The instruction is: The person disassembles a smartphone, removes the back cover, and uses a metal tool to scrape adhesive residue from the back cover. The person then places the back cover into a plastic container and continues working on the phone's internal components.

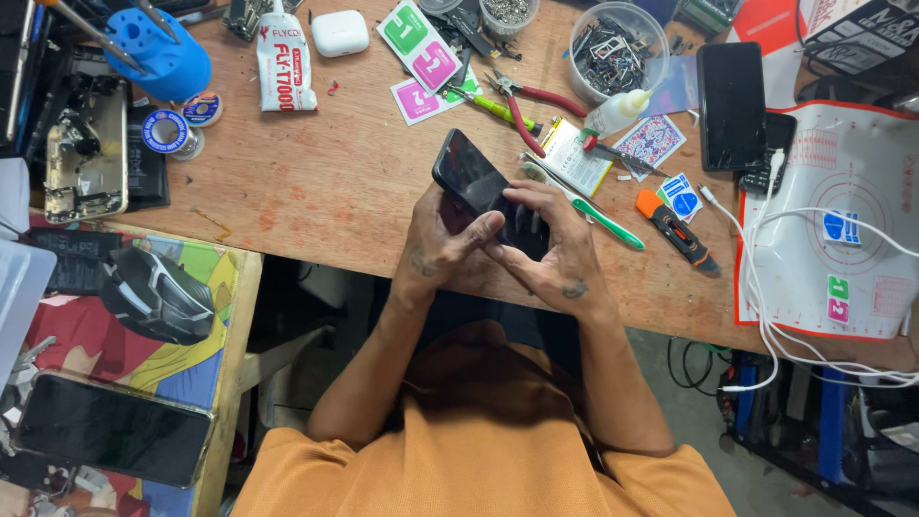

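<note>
A black smartphone [471, 177] is held tilted above the front edge of a wooden workbench [325, 182]. My left hand [442, 244] grips its lower left side, thumb lying across the dark screen. My right hand [555, 249] wraps the phone's lower right end, fingers curled over it. The two hands touch each other around the phone's lower half, which they hide.
Red-handled pliers [522, 103], a green-handled tool [598, 215], an orange and black tool [678, 230], a glue tube [284, 67], a white earbud case [340, 33], a tub of small parts [613, 48], another black phone [730, 105], a white mat [842, 230] with cables.
</note>
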